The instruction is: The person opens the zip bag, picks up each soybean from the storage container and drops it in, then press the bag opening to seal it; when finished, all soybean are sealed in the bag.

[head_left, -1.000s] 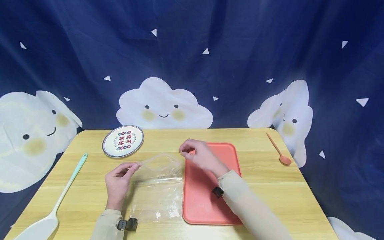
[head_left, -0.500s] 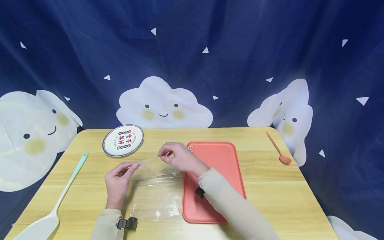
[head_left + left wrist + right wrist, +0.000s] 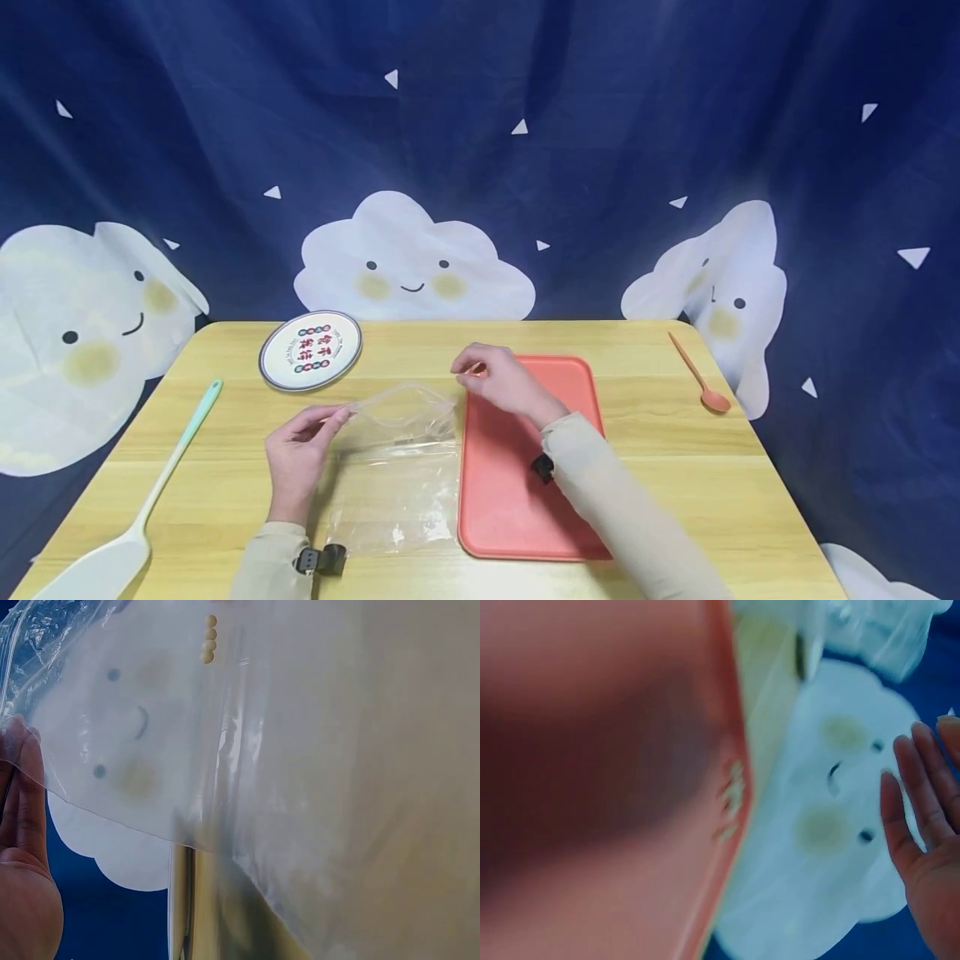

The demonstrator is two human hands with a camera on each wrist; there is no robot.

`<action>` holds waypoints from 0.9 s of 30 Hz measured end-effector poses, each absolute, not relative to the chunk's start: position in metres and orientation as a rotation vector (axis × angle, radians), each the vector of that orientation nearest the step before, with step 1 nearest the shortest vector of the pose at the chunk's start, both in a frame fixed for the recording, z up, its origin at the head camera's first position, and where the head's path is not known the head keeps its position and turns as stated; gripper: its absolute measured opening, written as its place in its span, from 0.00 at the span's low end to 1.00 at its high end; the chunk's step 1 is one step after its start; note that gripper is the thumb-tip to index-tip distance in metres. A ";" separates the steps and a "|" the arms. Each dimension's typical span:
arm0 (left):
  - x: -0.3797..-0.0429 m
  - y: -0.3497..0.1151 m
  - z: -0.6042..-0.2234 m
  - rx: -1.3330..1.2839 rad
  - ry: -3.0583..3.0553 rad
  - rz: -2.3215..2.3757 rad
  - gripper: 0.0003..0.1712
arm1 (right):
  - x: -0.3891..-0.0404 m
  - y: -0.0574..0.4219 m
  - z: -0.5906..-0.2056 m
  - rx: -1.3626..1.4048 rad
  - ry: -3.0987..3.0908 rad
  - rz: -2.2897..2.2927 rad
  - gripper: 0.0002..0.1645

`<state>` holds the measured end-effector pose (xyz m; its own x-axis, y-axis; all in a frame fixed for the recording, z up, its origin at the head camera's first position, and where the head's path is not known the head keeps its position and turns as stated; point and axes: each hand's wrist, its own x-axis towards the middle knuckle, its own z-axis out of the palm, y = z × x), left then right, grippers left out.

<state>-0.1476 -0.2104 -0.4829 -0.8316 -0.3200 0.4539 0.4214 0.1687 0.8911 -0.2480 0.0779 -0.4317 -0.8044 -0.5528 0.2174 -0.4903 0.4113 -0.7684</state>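
A clear plastic zip bag (image 3: 393,492) lies flat in its lower part, its mouth spread and raised. My left hand (image 3: 303,446) pinches the left corner of that mouth between thumb and fingers. Inside the bag, several pale round beans (image 3: 210,637) line up in a row. My right hand (image 3: 502,383) hovers over the far left corner of the red tray (image 3: 517,500), fingertips near its rim with thumb and forefinger close together; I cannot tell whether they pinch a bean. More loose beans (image 3: 733,791) sit in that tray corner, hidden by the hand in the head view.
A white plate with red and blue characters (image 3: 309,350) rests at the back left. Along the left side lies a large white spatula (image 3: 168,467) with a mint handle end. An orange-brown spoon (image 3: 705,387) is on the right. A dark blue curtain (image 3: 585,167) hangs behind the table.
My right hand goes from the tray corner left to the bag's mouth, then back over the tray corner. The left hand keeps its hold on the bag.
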 end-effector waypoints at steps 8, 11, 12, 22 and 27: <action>-0.146 -0.211 -0.484 -0.083 -1.866 -1.754 0.04 | -0.274 0.112 -0.459 -0.697 2.664 -1.318 0.09; -0.144 -0.214 -0.485 -0.076 -1.865 -1.767 0.04 | -0.279 0.115 -0.469 -0.668 2.676 -1.233 0.08; -0.144 -0.214 -0.484 -0.077 -1.855 -1.776 0.04 | -0.281 0.115 -0.472 -0.662 2.678 -1.207 0.07; -0.133 -0.205 -0.462 -0.091 -1.872 -1.775 0.04 | -0.290 0.104 -0.488 -0.615 2.710 -1.003 0.07; -0.133 -0.204 -0.460 -0.091 -1.868 -1.786 0.03 | -0.292 0.098 -0.492 -0.683 2.792 -0.844 0.06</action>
